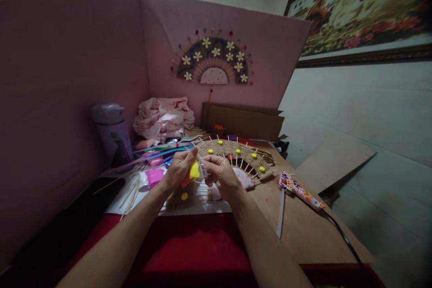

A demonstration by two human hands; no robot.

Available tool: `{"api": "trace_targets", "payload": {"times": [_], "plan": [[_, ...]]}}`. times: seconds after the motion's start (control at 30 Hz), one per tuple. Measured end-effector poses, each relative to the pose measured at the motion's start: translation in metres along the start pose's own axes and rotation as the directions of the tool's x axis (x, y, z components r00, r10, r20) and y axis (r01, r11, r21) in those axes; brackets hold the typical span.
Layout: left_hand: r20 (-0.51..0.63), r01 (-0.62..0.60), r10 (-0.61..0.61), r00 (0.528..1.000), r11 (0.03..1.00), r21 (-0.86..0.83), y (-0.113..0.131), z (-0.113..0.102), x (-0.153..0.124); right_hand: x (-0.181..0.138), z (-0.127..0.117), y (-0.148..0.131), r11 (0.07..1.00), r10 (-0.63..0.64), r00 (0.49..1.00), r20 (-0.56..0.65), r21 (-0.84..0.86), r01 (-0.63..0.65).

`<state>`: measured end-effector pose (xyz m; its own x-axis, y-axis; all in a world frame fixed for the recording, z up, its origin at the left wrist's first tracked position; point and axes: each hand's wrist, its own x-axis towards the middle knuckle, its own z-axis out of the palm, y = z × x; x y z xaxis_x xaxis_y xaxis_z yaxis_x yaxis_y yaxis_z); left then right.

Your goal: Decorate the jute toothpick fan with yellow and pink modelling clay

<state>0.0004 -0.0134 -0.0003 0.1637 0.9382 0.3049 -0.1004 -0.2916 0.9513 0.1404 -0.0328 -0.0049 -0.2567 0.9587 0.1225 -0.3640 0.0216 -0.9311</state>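
My left hand is closed around a lump of yellow clay in a clear wrapper with an orange part below it. My right hand pinches the wrapper's other end, fingers pressed together. Both hands hover over a half-round woven fan of brown cord on wooden sticks, with several small yellow clay dots stuck on it. One more yellow dot lies on the white sheet just under my left hand.
A flowered glue gun with a black cord lies right of the fan. Pink clay packets and coloured sticks lie left. A purple bottle, pink cloth and cardboard stand behind. A finished fan hangs on the pink wall.
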Motion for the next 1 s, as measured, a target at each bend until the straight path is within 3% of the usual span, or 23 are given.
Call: {"api": "trace_targets", "payload": {"times": [0.37, 0.53, 0.67, 0.87, 1.0], "plan": [[0.013, -0.117, 0.117, 0.993, 0.962, 0.248, -0.010, -0.006, 0.005, 0.003, 0.003, 0.004, 0.948, -0.247, 0.968, -0.055, -0.219, 0.229], [0.008, -0.142, 0.146, 0.989, 0.941, 0.306, -0.010, -0.007, 0.005, 0.003, -0.001, 0.008, 0.815, -0.437, 0.899, -0.032, -0.437, 0.381], [0.016, -0.131, 0.133, 0.991, 0.942, 0.309, -0.011, -0.007, 0.005, 0.003, -0.003, 0.010, 0.751, -0.478, 0.878, -0.002, -0.519, 0.408], [0.059, -0.113, 0.102, 0.993, 0.960, 0.256, -0.015, -0.007, 0.005, -0.001, -0.002, 0.007, 0.540, -0.578, 0.811, 0.093, -0.701, 0.465], [0.066, -0.123, 0.111, 0.992, 0.966, 0.226, -0.012, -0.005, 0.005, -0.003, 0.001, 0.006, 0.509, -0.593, 0.801, 0.079, -0.735, 0.449]]}}
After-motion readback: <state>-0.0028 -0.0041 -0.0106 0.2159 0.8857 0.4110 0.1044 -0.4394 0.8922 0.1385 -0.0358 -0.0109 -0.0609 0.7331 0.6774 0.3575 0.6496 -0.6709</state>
